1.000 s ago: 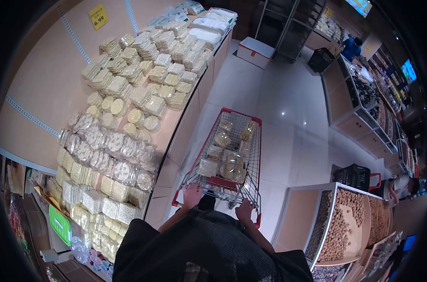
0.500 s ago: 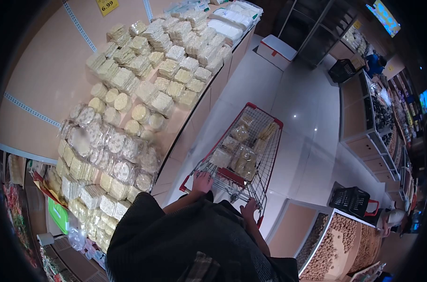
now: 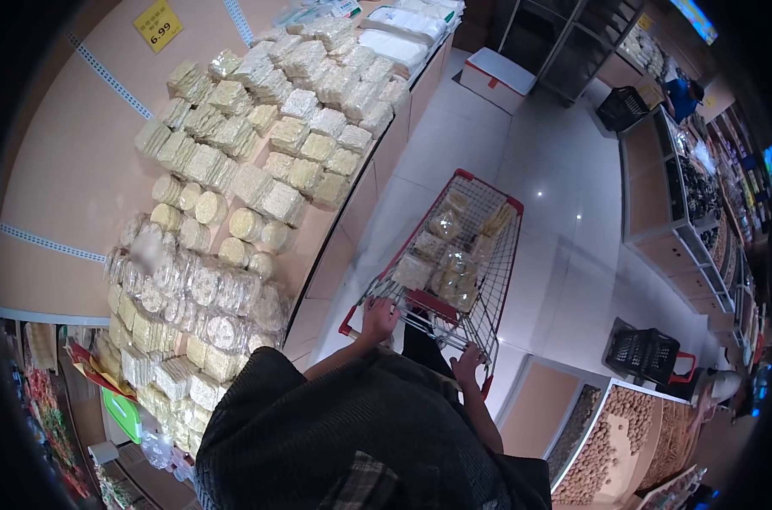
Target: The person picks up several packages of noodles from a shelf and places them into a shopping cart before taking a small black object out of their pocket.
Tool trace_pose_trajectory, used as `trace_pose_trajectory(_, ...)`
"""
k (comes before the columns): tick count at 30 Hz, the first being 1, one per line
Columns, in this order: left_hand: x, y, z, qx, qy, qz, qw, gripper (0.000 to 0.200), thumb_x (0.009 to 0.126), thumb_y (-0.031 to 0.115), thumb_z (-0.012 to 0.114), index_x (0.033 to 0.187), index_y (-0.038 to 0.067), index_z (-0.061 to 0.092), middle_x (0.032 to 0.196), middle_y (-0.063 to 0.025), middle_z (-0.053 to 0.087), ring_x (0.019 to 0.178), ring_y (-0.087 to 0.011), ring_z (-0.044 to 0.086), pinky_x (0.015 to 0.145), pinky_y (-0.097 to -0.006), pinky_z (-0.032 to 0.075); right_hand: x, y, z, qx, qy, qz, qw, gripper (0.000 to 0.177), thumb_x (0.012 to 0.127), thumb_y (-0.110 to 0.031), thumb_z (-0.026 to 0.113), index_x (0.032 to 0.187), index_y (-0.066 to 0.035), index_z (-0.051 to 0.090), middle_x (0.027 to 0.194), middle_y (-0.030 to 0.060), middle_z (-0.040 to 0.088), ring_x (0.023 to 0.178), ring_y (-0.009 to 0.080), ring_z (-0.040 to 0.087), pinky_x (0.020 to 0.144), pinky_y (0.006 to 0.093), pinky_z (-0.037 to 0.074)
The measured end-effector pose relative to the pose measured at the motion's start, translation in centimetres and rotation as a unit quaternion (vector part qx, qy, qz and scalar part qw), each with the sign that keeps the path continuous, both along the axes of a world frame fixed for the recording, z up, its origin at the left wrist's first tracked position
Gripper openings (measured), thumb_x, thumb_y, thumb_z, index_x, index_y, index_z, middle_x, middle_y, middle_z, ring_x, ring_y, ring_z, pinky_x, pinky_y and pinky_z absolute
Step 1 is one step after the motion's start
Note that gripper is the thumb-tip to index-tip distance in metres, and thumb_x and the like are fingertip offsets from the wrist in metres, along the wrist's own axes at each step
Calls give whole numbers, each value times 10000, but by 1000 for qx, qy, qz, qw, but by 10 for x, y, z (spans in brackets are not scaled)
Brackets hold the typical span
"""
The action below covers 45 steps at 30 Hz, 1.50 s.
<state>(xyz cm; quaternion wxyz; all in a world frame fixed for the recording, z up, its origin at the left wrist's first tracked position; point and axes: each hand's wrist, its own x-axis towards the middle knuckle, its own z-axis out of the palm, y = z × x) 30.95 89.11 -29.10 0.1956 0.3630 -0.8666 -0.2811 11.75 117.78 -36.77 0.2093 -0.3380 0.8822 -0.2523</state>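
Observation:
A shopping cart (image 3: 496, 270) with a wire basket and red trim stands in front of me. My left hand (image 3: 380, 320) is closed around the left part of its handle. Toward the handle's right end, my right hand (image 3: 466, 365) is wrapped on the bar, its fingers partly visible. Inside the basket lie several clear plastic packs of pale, dried noodle cakes (image 3: 454, 285). To my left, a long display holds stacked packs of similar cakes, some square (image 3: 282, 202) and some round (image 3: 210, 206).
A yellow price sign (image 3: 158, 25) reads 6.99. Ahead are a white box (image 3: 498, 76) with a red mark and a metal rack (image 3: 564, 51). Black baskets (image 3: 641, 355) and a bin of walnut-like goods (image 3: 611, 433) are at right. A person in blue (image 3: 682, 98) is farther off.
The cart and both hands appear slightly farther right in view. The noodle display has shifted left, and the price sign shows more fully. Both hands stay on the handle.

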Motion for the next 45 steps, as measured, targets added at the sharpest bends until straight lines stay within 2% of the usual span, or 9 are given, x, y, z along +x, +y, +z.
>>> trace_pose_trajectory(6,-57,-37,5,8,-27,17,999,257,977,268,609,1100,51,672,1088,-158,728,1159,-332,662,1184,-571,319,-61,-40,-1,13,5,-9,1000,802,704,-164,812,1395,-1,438,1332,198,532,1330,387,468,1166,627,202)
trace_pose_trajectory(7,-70,-46,4,3,-40,17,999,256,978,270,608,1094,51,673,1081,-157,730,1152,-333,666,1184,-571,320,-74,-48,-9,-6,40,-10,999,794,688,-174,846,1365,-18,460,1264,180,550,1276,367,491,1131,562,240)
trace_pose_trajectory(19,-197,-129,4,-12,-30,32,999,295,1018,310,589,1152,55,654,1050,-167,741,1117,-340,687,1190,-566,319,-224,-140,-12,-41,43,23,998,764,698,-195,861,1349,-74,480,1225,129,611,1232,342,558,1108,582,254)
trace_pose_trajectory(23,-221,-146,0,-37,-9,46,998,306,1016,302,595,1181,51,647,1070,-166,745,1121,-338,688,1193,-562,320,-252,-162,-10,-74,54,36,995,754,699,-212,872,1335,-80,491,1146,103,635,1154,316,588,1037,544,284)
trace_pose_trajectory(30,-244,-171,17,-7,-29,46,999,315,996,288,615,1202,50,633,1078,-156,742,1121,-332,687,1187,-563,330,-279,-189,1,-48,67,49,995,770,658,-149,890,1315,-60,498,1172,130,608,1146,324,597,1051,528,322)
trace_pose_trajectory(38,-268,-203,6,51,-11,78,996,429,954,319,665,1296,65,612,1140,-141,741,1176,-324,677,1203,-562,296,-318,-206,-2,-62,9,85,994,646,715,-199,823,1290,-109,542,1114,63,656,1137,277,603,1056,521,309)
trace_pose_trajectory(40,-270,-216,12,71,28,63,995,488,923,276,731,1339,61,593,1174,-129,741,1178,-291,692,1154,-543,396,-327,-208,-17,-101,-35,70,992,614,724,-173,803,1280,-106,551,1106,58,671,1128,266,620,1072,517,306)
trace_pose_trajectory(43,-274,-279,21,283,196,56,937,553,902,98,794,1396,43,550,1215,-111,732,1146,-215,710,927,-380,599,-325,-219,11,-81,16,85,993,652,743,-80,776,1347,-44,532,1152,126,680,1124,284,698,1087,479,392)
trace_pose_trajectory(45,-276,-341,85,268,327,33,906,515,979,78,756,1431,0,521,1195,-102,718,1116,-175,692,1005,-339,560,-326,-226,21,-76,14,89,993,635,746,-67,765,1337,-43,534,1159,129,682,1124,278,701,1080,476,400)
